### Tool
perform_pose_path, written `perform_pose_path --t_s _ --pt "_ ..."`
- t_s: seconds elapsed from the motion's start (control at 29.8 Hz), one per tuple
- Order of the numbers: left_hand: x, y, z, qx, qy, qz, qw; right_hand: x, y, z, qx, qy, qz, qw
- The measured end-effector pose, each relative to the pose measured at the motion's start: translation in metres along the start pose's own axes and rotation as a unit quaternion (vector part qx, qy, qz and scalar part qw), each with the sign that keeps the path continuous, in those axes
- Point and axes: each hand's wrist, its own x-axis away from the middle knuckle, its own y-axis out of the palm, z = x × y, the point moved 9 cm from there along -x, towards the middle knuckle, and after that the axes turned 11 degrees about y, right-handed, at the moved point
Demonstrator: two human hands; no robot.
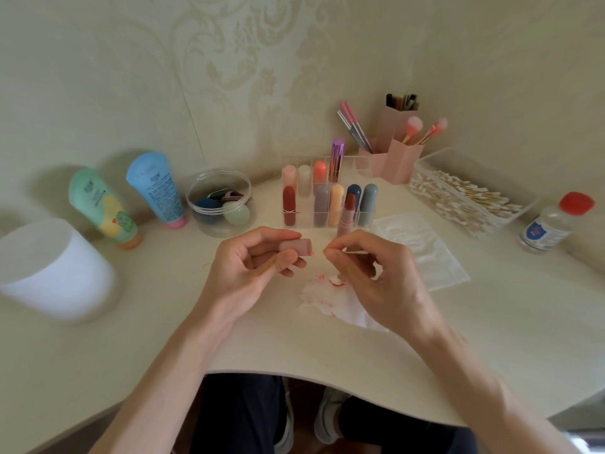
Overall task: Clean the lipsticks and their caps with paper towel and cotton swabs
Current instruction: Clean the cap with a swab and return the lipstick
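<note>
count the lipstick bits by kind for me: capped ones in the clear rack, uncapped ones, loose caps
capped lipsticks in the clear rack: 9
uncapped lipstick, standing upright by the rack: 1
loose cap, held in the left hand: 1
total: 11

Soft, even light fills the scene, fairly bright. The green tube throws a faint shadow leftward onto the wall (so the light comes from the right). Wide-angle distortion bows the counter edge, and the white container at the left looks smeared and blurry.
</note>
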Motion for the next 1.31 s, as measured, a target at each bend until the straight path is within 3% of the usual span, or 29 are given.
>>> perform_pose_path --t_s 0.17,0.5,0.7,0.8,1.01,1.14,1.31 --pt "0.001 0.002 -0.002 -0.027 -0.022 -0.008 0.999 -0.012 -0.029 0.016 0.083 0.010 0.040 0.996" --pt "-0.009 0.029 -0.006 -0.007 -0.030 -0.055 0.998 -0.019 -0.112 0.082 0.249 0.192 0.212 0.925" --pt "-0.011 0.041 -0.015 -0.018 -0.017 -0.103 0.994 -0.017 -0.111 0.087 0.271 0.230 0.193 0.915" --pt "-0.012 0.043 -0.018 -0.007 -0.031 -0.122 0.992 -0.017 -0.107 0.075 0.250 0.199 0.206 0.925" --pt "-0.022 0.044 -0.011 -0.040 -0.012 -0.067 0.997 -0.026 -0.051 0.046 0.178 0.124 0.117 0.969" --pt "-0.023 0.038 -0.004 -0.064 0.018 -0.054 0.996 -0.038 -0.024 0.044 0.223 0.156 0.067 0.960" --pt "-0.024 0.033 -0.003 -0.052 0.026 -0.035 0.998 -0.045 -0.014 0.043 0.220 0.163 0.068 0.959"
